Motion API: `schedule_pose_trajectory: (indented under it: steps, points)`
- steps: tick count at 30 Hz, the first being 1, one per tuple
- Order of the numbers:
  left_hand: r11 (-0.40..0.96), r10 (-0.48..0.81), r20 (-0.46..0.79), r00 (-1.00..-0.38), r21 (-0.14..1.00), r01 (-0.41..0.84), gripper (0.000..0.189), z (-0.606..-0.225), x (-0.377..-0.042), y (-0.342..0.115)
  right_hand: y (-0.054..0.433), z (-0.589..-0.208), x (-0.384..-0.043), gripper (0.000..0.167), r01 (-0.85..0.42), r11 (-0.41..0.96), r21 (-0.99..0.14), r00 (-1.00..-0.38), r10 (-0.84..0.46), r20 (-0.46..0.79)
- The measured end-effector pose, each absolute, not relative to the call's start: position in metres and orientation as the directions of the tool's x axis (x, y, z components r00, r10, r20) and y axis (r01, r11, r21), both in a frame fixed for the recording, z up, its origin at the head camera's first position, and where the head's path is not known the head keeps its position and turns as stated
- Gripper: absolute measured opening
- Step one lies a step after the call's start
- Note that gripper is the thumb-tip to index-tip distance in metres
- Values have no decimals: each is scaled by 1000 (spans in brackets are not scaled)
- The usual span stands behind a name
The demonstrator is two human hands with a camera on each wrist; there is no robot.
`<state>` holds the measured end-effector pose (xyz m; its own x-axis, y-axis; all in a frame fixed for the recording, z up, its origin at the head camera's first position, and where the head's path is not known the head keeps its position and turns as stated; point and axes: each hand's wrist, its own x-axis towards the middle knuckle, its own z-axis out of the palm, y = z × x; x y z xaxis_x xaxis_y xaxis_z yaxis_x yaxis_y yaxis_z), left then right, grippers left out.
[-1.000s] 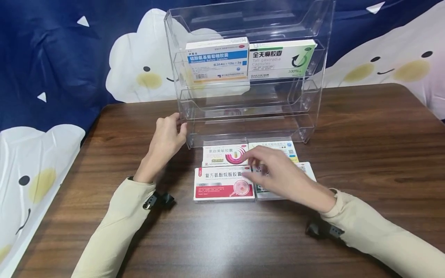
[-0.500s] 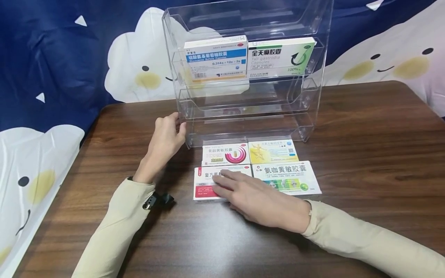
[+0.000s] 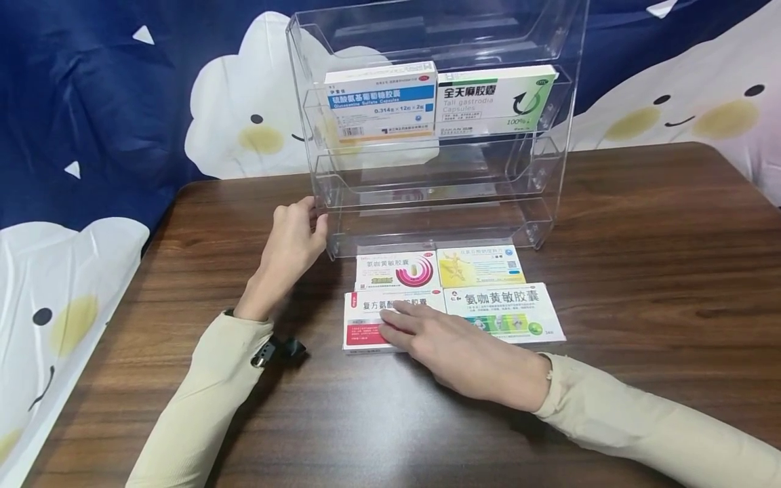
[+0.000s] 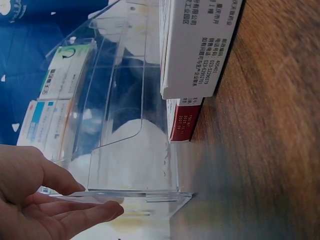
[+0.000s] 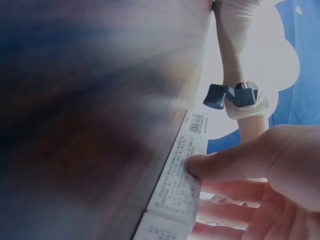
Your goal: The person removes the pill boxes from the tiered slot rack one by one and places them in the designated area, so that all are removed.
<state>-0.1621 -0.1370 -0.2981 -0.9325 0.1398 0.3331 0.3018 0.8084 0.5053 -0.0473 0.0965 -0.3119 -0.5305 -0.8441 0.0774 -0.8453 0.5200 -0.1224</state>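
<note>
My left hand point(image 3: 294, 234) grips the left side panel of a clear acrylic display rack point(image 3: 421, 205); in the left wrist view the thumb and fingers point(image 4: 107, 212) lie on either side of the panel. In front of the rack, my right hand point(image 3: 464, 352) holds a red-and-white medicine box point(image 3: 363, 335) that lies flat. Its fingers rest over the top, while the thumb point(image 5: 202, 165) presses the long front side. Touching or close beside that box is a white-and-green medicine box point(image 3: 518, 308). Behind them lie a pink-ringed medicine box point(image 3: 390, 270) and a yellow-and-white medicine box point(image 3: 482, 266).
A blue-and-white medicine box point(image 3: 381, 108) and a green-and-white medicine box point(image 3: 494, 105) stand side by side on an upper tier of the rack. The wooden table point(image 3: 647, 237) ends at a blue curtain point(image 3: 140, 102) printed with clouds.
My right hand has swung from above the right-hand boxes left and down onto the red-and-white box, which has shifted slightly right in the last half second. The left hand stays on the rack.
</note>
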Motion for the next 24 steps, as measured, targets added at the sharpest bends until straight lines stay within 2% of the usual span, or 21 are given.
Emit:
schedule_pose_trajectory:
  steps: [6,10,13,15,20,24]
  points:
    - [805,138,321,-937,514,295,19,-297,-162,-137,97,-310,-49,52,-851,508,-136,-520,-851,74]
    - [809,140,324,-935,506,297,18,-297,-162,-137,101,-301,-56,51,-850,493,-186,-521,-841,147]
    - [816,144,331,-932,494,301,17,-296,-161,-137,109,-287,-68,52,-827,513,-229,-560,-788,258]
    - [817,144,328,-934,493,299,17,-296,-161,-136,118,-275,-78,52,-790,544,-282,-612,-726,314]
    - [811,137,312,-940,510,288,18,-295,-160,-137,140,-242,-106,43,-729,573,-373,-682,-570,458]
    - [812,137,314,-940,507,288,18,-296,-160,-137,156,-221,-120,37,-667,659,-348,-720,-447,531]
